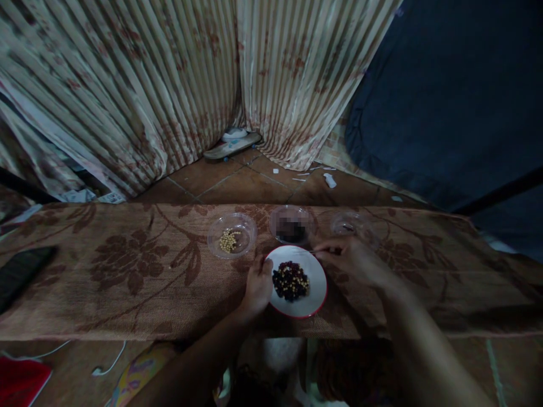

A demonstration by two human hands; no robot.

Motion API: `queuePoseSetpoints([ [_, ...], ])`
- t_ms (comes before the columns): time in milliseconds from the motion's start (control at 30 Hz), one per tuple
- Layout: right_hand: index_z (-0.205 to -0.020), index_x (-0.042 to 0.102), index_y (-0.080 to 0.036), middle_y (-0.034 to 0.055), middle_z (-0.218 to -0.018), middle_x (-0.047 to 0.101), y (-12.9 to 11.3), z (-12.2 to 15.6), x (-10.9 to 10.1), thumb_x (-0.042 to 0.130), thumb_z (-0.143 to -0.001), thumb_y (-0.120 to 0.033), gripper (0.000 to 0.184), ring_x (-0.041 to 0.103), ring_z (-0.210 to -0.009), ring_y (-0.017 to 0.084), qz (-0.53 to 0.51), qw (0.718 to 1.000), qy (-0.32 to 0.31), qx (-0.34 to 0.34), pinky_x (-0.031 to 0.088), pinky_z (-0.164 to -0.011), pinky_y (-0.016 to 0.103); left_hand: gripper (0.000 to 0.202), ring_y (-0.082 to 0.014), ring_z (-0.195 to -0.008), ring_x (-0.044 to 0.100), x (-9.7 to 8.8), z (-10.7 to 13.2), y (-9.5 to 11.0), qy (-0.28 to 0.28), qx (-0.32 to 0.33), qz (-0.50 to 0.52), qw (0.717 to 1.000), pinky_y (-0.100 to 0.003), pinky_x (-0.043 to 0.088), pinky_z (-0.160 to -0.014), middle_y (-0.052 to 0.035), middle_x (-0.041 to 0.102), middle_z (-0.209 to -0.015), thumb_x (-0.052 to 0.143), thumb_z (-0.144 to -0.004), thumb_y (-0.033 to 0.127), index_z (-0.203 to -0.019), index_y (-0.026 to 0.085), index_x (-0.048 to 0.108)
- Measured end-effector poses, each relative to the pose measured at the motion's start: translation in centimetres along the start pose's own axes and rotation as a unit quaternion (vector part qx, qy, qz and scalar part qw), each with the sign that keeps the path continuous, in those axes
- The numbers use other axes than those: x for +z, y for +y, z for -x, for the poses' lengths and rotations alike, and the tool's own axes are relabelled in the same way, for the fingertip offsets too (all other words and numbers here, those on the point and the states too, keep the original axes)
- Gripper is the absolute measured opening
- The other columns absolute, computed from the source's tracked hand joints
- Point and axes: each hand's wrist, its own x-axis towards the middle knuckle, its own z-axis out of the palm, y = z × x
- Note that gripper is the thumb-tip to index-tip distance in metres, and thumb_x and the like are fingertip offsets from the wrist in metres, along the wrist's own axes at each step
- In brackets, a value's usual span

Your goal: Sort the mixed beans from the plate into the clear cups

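A white plate with a red rim [316, 268] lies on a brown flowered cloth and bears a heap of mixed dark and pale beans [291, 281]. My left hand [258, 285] grips the plate's left edge, fingers curled. Over the plate's far right edge my right hand [354, 260] has its fingers pinched on a thin tool, perhaps tweezers, whose tip points left. Behind the plate stand three clear bowls: the left one [232, 234] holds pale beans, the middle one [291, 224] dark ones, and the right one [352, 227] looks nearly empty.
A dark phone [21, 272] lies at the cloth's left end. Striped curtains [169, 85] hang behind, above a tiled floor [237, 181] with a flat board and scraps. A dark blue sheet [458, 96] fills the right. White cable and a red thing lie low left.
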Motion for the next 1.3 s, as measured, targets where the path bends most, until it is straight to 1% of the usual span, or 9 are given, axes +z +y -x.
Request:
queuePoseSetpoints([
  [67, -0.083, 0.072, -0.024, 0.0001, -0.081, 0.072, -0.09, 0.27, -0.15, 0.056, -0.079, -0.032, 0.018, 0.063, -0.071, 0.016, 0.021, 0.998, -0.062, 0.009, 0.043, -0.062, 0.024, 0.03, -0.0193, -0.102, 0.058, 0.06, -0.09, -0.27, 0.003, -0.001, -0.002, 1.0, -0.033, 0.04, -0.096, -0.0076, 0.067, -0.106, 0.047, -0.08, 0.029, -0.102, 0.017, 0.063],
  [167, -0.082, 0.072, -0.025, 0.0011, -0.079, 0.071, -0.11, 0.52, -0.16, 0.054, -0.08, -0.033, 0.02, 0.062, -0.071, 0.017, 0.063, 0.993, -0.095, 0.018, 0.042, -0.062, 0.025, 0.03, -0.0188, -0.098, 0.06, 0.06, -0.11, -0.41, 0.0, 0.0, -0.005, 1.0, -0.033, 0.042, -0.093, -0.0066, 0.068, -0.103, 0.046, -0.081, 0.03, -0.101, 0.017, 0.063],
  [300, -0.083, 0.072, -0.025, 0.0022, -0.081, 0.071, -0.1, 0.58, 0.11, 0.053, -0.079, -0.034, 0.021, 0.062, -0.075, 0.018, 0.114, 0.988, -0.1, 0.012, 0.043, -0.066, 0.026, 0.029, -0.0189, -0.095, 0.06, -0.05, 0.02, -0.14, -0.004, 0.004, 0.004, 1.0, -0.033, 0.043, -0.091, -0.0065, 0.068, -0.1, 0.046, -0.081, 0.03, -0.099, 0.017, 0.063],
  [433, -0.082, 0.072, -0.025, 0.0021, -0.079, 0.071, -0.33, 0.47, 0.39, 0.052, -0.081, -0.033, 0.022, 0.062, -0.074, 0.018, 0.142, 0.985, -0.1, -0.002, 0.042, -0.068, 0.026, 0.028, -0.0193, -0.094, 0.06, -0.08, 0.06, -0.06, -0.004, 0.003, 0.008, 1.0, -0.033, 0.043, -0.09, -0.0065, 0.068, -0.099, 0.046, -0.08, 0.03, -0.098, 0.017, 0.063],
  [567, -0.082, 0.072, -0.025, 0.0022, -0.079, 0.071, -0.41, 0.4, 0.58, 0.051, -0.081, -0.031, 0.022, 0.062, -0.073, 0.017, 0.157, 0.982, -0.104, -0.006, 0.041, -0.066, 0.025, 0.029, -0.0189, -0.095, 0.06, -0.02, 0.01, -0.17, 0.001, -0.007, 0.009, 1.0, -0.032, 0.043, -0.09, -0.0069, 0.068, -0.1, 0.047, -0.08, 0.031, -0.099, 0.017, 0.063],
  [800, -0.082, 0.071, -0.025, 0.0015, -0.081, 0.071, -0.35, 0.39, 0.63, 0.051, -0.081, -0.029, 0.021, 0.062, -0.073, 0.017, 0.172, 0.979, -0.104, -0.009, 0.04, -0.067, 0.026, 0.029, -0.02, -0.1, 0.059, -0.08, 0.08, 0.29, -0.008, 0.002, 0.002, 1.0, -0.034, 0.04, -0.094, -0.0086, 0.067, -0.104, 0.046, -0.08, 0.028, -0.099, 0.015, 0.063],
  [967, -0.081, 0.072, -0.024, 0.0023, -0.082, 0.071, -0.44, 0.34, 0.61, 0.05, -0.081, -0.028, 0.022, 0.062, -0.075, 0.017, 0.172, 0.98, -0.1, -0.012, 0.04, -0.066, 0.025, 0.03, -0.0196, -0.104, 0.057, -0.11, 0.17, 0.33, 0.0, -0.004, 0.003, 1.0, -0.033, 0.038, -0.097, -0.0092, 0.065, -0.11, 0.047, -0.079, 0.028, -0.102, 0.015, 0.062],
  [1133, -0.08, 0.072, -0.024, 0.0028, -0.08, 0.071, -0.41, 0.34, 0.63, 0.049, -0.082, -0.028, 0.023, 0.061, -0.073, 0.017, 0.16, 0.982, -0.098, -0.014, 0.04, -0.064, 0.025, 0.028, -0.0189, -0.097, 0.059, -0.14, 0.16, 0.31, -0.011, 0.005, -0.001, 1.0, -0.033, 0.041, -0.093, -0.0076, 0.067, -0.102, 0.045, -0.08, 0.027, -0.097, 0.016, 0.064],
  [1300, -0.079, 0.072, -0.024, 0.0023, -0.08, 0.071, -0.51, 0.42, 0.15, 0.051, -0.081, -0.031, 0.022, 0.061, -0.072, 0.017, 0.103, 0.99, -0.091, -0.003, 0.042, -0.063, 0.025, 0.027, -0.0187, -0.095, 0.06, -0.18, 0.18, 0.44, -0.01, 0.004, -0.003, 1.0, -0.032, 0.042, -0.091, -0.0069, 0.068, -0.1, 0.045, -0.08, 0.027, -0.098, 0.017, 0.063],
])
